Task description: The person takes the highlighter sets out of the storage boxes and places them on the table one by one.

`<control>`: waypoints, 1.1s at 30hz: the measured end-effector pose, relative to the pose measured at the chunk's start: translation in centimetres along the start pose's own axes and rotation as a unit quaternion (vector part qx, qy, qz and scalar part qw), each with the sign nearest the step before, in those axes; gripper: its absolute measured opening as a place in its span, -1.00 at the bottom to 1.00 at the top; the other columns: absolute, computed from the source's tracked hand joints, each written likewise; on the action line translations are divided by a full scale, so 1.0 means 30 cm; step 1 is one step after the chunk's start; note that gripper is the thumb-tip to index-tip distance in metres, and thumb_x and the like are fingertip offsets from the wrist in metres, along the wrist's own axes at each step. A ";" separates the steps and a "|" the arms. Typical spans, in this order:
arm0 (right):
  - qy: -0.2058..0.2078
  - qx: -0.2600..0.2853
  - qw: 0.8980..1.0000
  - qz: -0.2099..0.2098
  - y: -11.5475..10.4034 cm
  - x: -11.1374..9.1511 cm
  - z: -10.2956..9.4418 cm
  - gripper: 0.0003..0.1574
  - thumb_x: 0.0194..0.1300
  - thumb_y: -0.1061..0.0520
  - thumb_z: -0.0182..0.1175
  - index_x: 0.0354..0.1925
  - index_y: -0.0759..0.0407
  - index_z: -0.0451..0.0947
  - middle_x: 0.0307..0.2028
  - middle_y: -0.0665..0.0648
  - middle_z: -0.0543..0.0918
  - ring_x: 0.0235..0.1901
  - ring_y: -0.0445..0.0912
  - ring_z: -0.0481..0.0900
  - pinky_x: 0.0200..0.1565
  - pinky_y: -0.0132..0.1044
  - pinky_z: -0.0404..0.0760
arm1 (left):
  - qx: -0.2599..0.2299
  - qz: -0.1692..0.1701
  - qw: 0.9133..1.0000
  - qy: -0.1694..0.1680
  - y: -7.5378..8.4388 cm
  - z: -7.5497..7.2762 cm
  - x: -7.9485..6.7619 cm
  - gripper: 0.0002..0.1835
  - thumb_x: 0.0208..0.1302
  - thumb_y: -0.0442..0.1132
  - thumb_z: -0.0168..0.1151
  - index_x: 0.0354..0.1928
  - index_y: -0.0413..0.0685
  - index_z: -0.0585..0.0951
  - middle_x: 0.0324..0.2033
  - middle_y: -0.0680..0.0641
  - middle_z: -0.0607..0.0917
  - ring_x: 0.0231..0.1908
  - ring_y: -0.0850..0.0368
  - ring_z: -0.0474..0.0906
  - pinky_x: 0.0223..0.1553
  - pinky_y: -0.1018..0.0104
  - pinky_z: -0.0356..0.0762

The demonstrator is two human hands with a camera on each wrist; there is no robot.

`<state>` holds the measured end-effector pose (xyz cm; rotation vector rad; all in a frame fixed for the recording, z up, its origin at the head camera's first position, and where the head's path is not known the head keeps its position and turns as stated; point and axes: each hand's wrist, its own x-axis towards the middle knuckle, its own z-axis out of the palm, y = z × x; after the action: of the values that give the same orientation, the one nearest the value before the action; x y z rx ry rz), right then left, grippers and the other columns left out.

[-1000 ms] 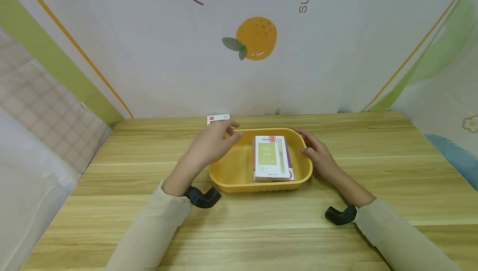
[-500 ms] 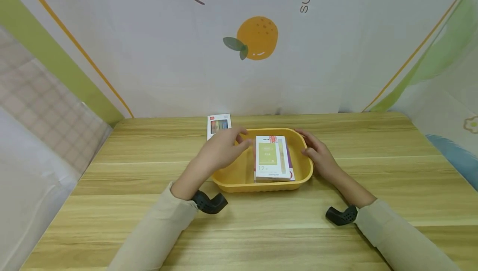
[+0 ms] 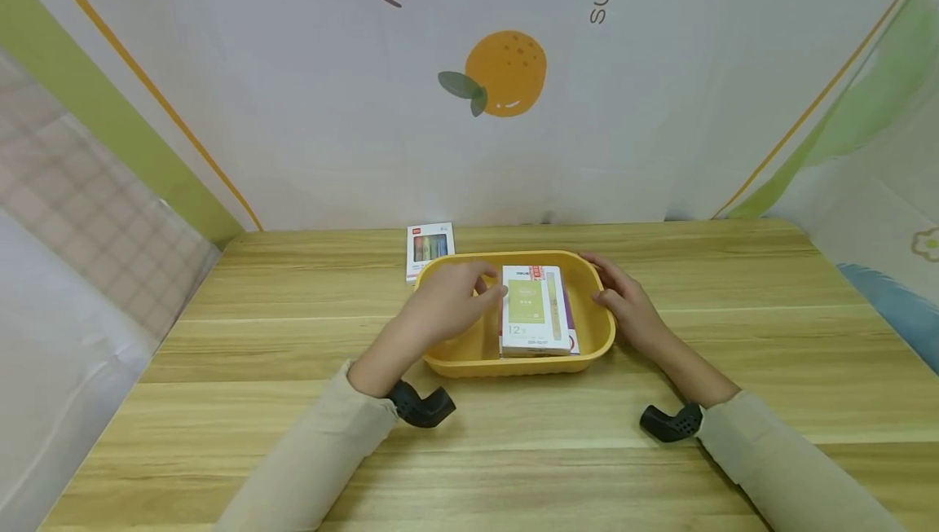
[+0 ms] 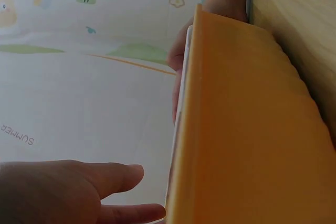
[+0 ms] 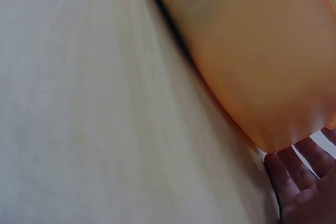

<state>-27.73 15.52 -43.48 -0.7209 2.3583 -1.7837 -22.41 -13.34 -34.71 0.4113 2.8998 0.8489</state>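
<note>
A yellow plastic basket [image 3: 506, 369] stands on the wooden table in the head view. Inside it, toward the right, lies a white box with a green panel and the number 12 [image 3: 526, 302], on top of a purple and white item [image 3: 574, 336]. My left hand [image 3: 451, 300] hovers over the basket's left half, thumb and fingers apart, thumb tip right at the white box's left edge. In the left wrist view the left hand [image 4: 68, 190] is above the basket rim, holding nothing. My right hand [image 3: 623, 300] grips the basket's right end, thumb over the rim, fingers outside.
Behind the basket's left corner lies a white box with a window showing coloured sticks [image 3: 429, 248]. The wooden table [image 3: 293, 304] meets a printed white cloth [image 3: 330, 125] at the back. Black wrist mounts [image 3: 421, 406] sit under both wrists.
My left hand has moved right and slightly down, from the basket's far left rim to beside the white box. This uncovers the box with coloured sticks. The right hand stays on the basket.
</note>
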 end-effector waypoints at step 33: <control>0.000 0.005 1.000 -0.002 0.000 0.001 0.001 -0.25 0.38 0.35 -0.13 0.51 0.30 0.14 0.42 0.47 0.30 0.17 -0.24 0.46 0.01 -0.55 0.61 | -0.023 -0.020 0.999 -0.037 0.008 0.060 0.002 -0.38 0.46 0.16 0.11 0.31 -0.18 0.53 -0.55 0.04 0.59 -0.59 0.20 0.37 -0.53 0.34 0.29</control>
<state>-27.72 15.47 -43.49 -0.7254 2.3484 -1.7947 -22.11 -12.19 -36.10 0.3708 2.8057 0.8722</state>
